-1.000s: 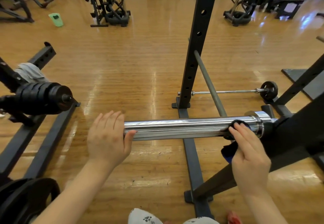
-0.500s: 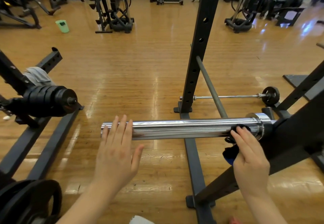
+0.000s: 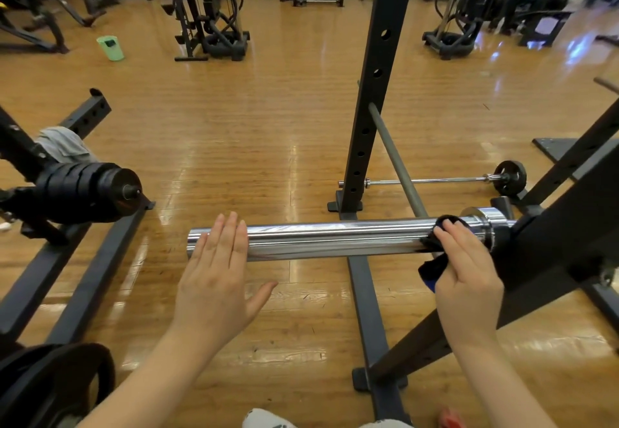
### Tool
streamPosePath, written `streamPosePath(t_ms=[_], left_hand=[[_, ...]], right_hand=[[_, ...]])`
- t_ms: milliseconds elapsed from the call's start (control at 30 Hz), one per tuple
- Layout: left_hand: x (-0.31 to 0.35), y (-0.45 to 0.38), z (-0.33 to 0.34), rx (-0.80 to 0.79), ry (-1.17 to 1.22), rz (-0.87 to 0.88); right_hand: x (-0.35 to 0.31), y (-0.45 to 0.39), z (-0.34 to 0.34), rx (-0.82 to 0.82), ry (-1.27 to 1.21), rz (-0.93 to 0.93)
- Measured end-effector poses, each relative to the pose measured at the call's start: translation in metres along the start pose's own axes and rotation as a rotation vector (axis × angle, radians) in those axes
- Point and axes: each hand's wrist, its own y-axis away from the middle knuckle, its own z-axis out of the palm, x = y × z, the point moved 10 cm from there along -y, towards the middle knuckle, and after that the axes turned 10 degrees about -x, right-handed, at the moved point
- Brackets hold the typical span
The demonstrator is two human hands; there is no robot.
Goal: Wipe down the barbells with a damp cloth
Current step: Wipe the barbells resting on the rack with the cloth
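While resting flat near free end of chrome barbell sleeve [image 3: 335,239], left hand [image 3: 217,280]: fingers straight and together, laid over top of sleeve, thumb splayed out to the side, gripping nothing. Right hand [image 3: 465,273] at opposite end of same sleeve, just beside collar [image 3: 485,230]: pressing dark cloth [image 3: 435,260] against metal, fingers extended over cloth, cloth bunched under palm and hanging down below sleeve with a bit of blue at lower edge. Whether thumb curls under cloth: cannot tell, hidden. Sleeve running level between the two hands, inner end seated in black rack [image 3: 569,226] right of right hand. Beyond right hand: black perforated upright [image 3: 375,92], grey bar [image 3: 395,159] leaning across behind it, second thin barbell [image 3: 435,180] lying on wood floor [image 3: 268,109] with small black plate [image 3: 509,178] at far end. Left of left hand: stack of black plates [image 3: 87,191] on another bar end, grey rag [image 3: 62,146] draped on frame behind them, large black plate [image 3: 57,384] near lower left corner. Far beyond left hand: green bucket [image 3: 110,48] on floor, gym machines along back wall.
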Motion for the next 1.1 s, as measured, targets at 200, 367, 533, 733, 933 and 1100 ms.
streamPosePath(t_ms=[200,367,533,733,933,1100], left_hand=[[-0.007,-0.023,-0.004,-0.109,-0.037,-0.02],[-0.001,-0.003,-0.01,-0.048,0.003,-0.049],[0.012,0.026,0.004,-0.036,0.051,-0.066],[0.01,0.011,0.003,0.002,0.017,-0.065],[0.003,-0.009,-0.01,-0.002,0.005,-0.076],[0.005,0.001,-0.007,-0.048,-0.006,-0.089]], right_hand=[[0.01,0.035,0.003,-0.045,0.023,0.047],[-0.006,0.013,-0.023,0.049,0.024,-0.037],[0.005,-0.006,-0.005,-0.004,0.023,-0.024],[0.011,0.019,0.0,-0.015,0.012,-0.006],[0.011,0.004,-0.015,0.016,0.038,0.001],[0.007,0.003,0.001,-0.016,0.006,-0.029]])
